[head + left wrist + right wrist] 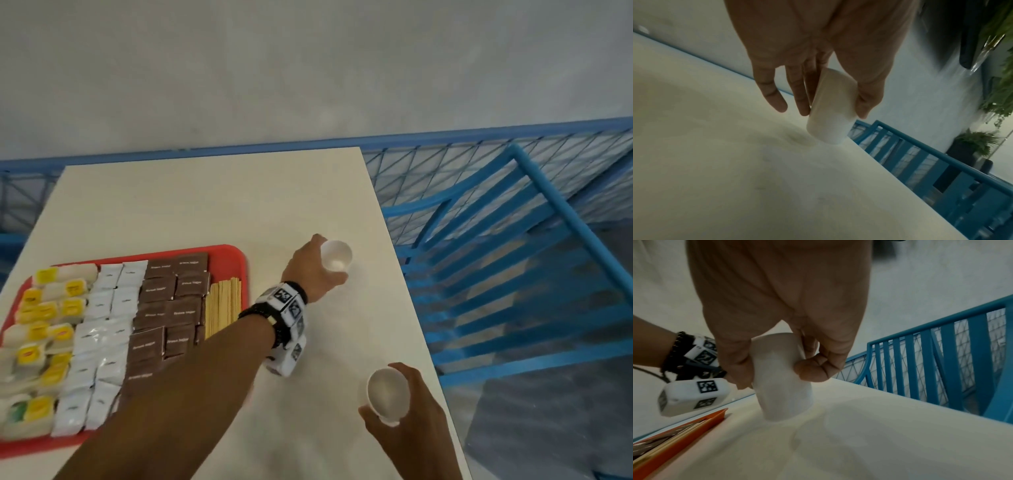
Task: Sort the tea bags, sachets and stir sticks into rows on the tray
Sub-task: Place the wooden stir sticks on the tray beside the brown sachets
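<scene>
A red tray [236,255] on the left of the table holds four rows: yellow-tagged tea bags [48,329], white sachets [102,325], brown sugar sachets [168,308] and wooden stir sticks [222,305]. To the tray's right, my left hand [320,270] reaches across and grips a small white paper cup [336,259] between thumb and fingers. That cup [830,105] is tilted, its base just at the table top. Nearer the front edge, my right hand [404,425] holds a second white cup [386,399]. In the right wrist view its base [783,402] meets the table.
The cream table [212,205] ends just right of both cups. Beyond that edge stand a blue slatted chair [513,274] and a blue mesh railing [445,161]. Only the tray's corner [694,428] shows in the right wrist view. A grey wall runs behind.
</scene>
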`<state>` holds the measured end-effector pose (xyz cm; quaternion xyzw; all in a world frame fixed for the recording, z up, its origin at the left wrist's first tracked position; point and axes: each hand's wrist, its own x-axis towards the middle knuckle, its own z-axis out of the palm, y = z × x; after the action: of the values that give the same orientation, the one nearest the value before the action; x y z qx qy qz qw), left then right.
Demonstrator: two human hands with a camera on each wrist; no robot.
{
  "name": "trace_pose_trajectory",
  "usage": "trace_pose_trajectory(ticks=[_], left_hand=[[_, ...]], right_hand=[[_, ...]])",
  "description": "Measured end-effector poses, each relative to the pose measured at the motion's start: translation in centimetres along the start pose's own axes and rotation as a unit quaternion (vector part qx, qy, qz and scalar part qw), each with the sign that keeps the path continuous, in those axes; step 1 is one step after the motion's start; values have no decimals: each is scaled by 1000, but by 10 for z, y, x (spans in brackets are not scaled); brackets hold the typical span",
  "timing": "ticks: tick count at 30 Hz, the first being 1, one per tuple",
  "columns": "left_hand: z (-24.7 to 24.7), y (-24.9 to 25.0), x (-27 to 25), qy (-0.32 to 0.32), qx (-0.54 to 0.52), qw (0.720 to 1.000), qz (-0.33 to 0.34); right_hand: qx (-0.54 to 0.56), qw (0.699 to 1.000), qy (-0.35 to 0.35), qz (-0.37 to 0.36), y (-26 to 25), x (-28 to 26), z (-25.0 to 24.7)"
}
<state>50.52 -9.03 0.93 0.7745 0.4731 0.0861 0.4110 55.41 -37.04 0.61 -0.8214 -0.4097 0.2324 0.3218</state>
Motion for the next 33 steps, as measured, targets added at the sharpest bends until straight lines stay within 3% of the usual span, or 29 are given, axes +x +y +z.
trace_pose_trajectory(ticks=[7,14,23,29,33], left_hand=[[-76,-70,-19,57,27,996,-64],[-72,-84,-22,33,6,998,-61],[-78,-84,-29,4,29,998,-55],[-119,-83,-80,126,-8,992,7],[-153,-118,-143,184,-43,982,3]], right_hand=[[23,1000,-5,-7,-21,-21,24],[5,1000,-9,-13,-31,-22,41],[33,997,-70,-1,-66,2,63],[43,997,-66,7,-87,30,96],[49,997,-67,10,-97,49,121]])
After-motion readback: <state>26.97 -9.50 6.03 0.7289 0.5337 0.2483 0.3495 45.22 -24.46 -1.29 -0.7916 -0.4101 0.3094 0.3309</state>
